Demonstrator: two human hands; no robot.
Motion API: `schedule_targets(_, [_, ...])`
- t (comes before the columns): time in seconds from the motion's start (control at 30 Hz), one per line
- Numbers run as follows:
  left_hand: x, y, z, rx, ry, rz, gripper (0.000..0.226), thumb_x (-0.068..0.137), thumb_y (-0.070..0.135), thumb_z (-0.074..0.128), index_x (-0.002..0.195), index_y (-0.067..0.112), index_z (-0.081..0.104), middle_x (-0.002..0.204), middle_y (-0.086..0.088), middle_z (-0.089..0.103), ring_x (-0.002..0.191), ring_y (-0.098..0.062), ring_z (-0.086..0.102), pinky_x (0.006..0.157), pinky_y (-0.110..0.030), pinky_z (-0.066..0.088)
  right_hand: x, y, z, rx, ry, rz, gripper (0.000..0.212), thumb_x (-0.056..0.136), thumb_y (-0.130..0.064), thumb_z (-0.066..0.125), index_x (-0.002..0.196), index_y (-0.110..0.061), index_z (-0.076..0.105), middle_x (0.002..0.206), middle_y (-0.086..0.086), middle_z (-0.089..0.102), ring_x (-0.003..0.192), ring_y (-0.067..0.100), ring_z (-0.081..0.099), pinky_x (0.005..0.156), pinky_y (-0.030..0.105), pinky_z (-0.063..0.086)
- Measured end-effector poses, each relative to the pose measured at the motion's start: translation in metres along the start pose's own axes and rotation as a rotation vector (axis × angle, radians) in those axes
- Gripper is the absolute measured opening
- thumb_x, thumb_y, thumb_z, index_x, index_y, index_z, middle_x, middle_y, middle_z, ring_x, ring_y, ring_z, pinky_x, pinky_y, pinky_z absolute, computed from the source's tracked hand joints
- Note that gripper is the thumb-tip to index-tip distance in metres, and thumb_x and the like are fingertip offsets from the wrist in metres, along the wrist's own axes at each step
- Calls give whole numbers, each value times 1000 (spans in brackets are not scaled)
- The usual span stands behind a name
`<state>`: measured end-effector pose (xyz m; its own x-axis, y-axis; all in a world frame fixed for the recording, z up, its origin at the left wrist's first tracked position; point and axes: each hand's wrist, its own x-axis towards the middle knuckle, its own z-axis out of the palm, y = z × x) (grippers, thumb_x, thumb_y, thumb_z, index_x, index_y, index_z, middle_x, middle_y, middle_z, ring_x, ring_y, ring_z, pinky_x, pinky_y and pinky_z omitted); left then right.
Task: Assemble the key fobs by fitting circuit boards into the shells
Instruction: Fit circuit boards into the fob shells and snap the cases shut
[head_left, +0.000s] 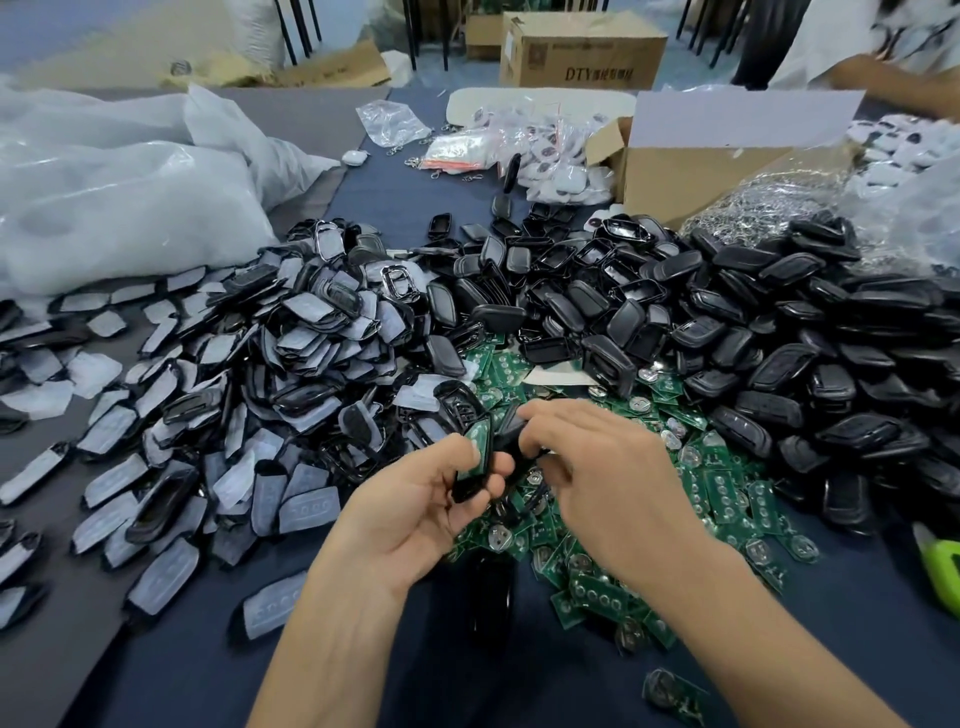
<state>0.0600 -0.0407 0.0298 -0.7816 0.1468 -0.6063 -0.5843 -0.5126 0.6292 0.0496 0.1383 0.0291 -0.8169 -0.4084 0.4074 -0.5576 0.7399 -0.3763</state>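
Left hand (415, 493) gripping shell (469, 487) with circuit board (478, 439), right hand (587, 457) pinching black cover (511, 425)

Dark table (395, 208): shell heaps (779, 322), green circuit boards (727, 483) (centre), cardboard box (691, 176).

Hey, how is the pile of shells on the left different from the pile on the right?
The left pile shows pale grey-white faces; the right pile is all black. The left pile spreads out flat with loose pieces at its edge; the right pile is heaped higher. Both lie loose on the table, flanking the green circuit boards.
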Motion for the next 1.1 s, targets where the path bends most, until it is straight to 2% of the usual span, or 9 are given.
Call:
schedule_targets(0.13, [3, 3, -12, -87, -72, -77, 16, 64, 9, 70, 71, -2, 79, 72, -10, 71, 50, -11, 65, 40, -15, 51, -13, -3, 13, 147, 29, 192, 48, 80, -5, 83, 103, -36, 54, 104, -16, 73, 94, 12, 70, 83, 37, 59])
schedule_targets(0.23, [5, 3, -16, -25, -178, -79, 30, 62, 0, 76, 91, 1, 82, 73, -10, 68, 51, -12, 62, 42, -16, 52, -20, -8, 17, 418, 9, 390, 53, 91, -11, 77, 112, -52, 50, 110, -24, 73, 111, -5, 67, 89, 8, 50])
schedule_targets(0.3, [6, 3, -16, 65, -246, -51, 40, 60, 7, 75, 98, 8, 85, 74, -6, 69, 54, -11, 63, 46, -16, 53, -21, -10, 19, 573, 39, 452, 55, 90, -7, 76, 114, -52, 56, 113, -28, 73, 116, -16, 60, 89, -1, 42])
schedule_targets(0.4, [8, 4, -11, 140, -256, 23, 43, 64, 7, 74, 105, 12, 84, 79, -6, 72, 59, -12, 66, 52, -18, 56, -21, -5, 19, 766, 43, 547, 50, 85, -5, 76, 111, -46, 66, 108, -26, 76, 108, -7, 68, 86, 6, 49])
schedule_targets(0.57, [16, -6, 4, 104, 108, 271, 26, 90, -9, 62, 91, 9, 81, 93, -16, 79, 75, -21, 75, 63, -26, 62, -24, 8, 19, 1219, 112, 812, 39, 84, 4, 77, 105, -29, 81, 108, 1, 80, 104, 12, 72, 94, 30, 55])
schedule_targets(0.63, [16, -13, 8, 226, 189, 355, 31, 92, -12, 63, 86, 11, 83, 94, -14, 80, 81, -20, 77, 66, -26, 62, -24, 10, 19, 1358, 85, 847, 34, 80, -2, 79, 104, -27, 82, 110, 5, 79, 104, 15, 73, 92, 29, 56])
schedule_targets(0.83, [13, -26, 13, 353, 281, 435, 35, 90, -10, 65, 88, 19, 85, 89, -2, 82, 82, -12, 76, 69, -25, 62, -18, -1, 30, 1216, 21, 777, 39, 83, 12, 74, 105, -19, 81, 103, 4, 81, 100, 16, 76, 83, 22, 58])
schedule_targets(0.93, [11, -27, 12, 407, 237, 447, 35, 91, -7, 64, 97, 21, 85, 94, -2, 82, 89, -17, 76, 80, -33, 64, -17, -9, 34, 1145, 17, 748, 41, 81, 11, 75, 107, -21, 79, 102, 0, 81, 99, 16, 77, 85, 26, 60])
schedule_targets(1.1, [10, -26, 7, 434, 172, 370, 24, 99, 7, 63, 99, 22, 82, 100, 2, 82, 98, -13, 76, 85, -30, 61, -13, -14, 31, 949, 43, 766, 38, 76, -1, 83, 102, -28, 81, 95, -11, 81, 94, 9, 77, 91, 36, 61])
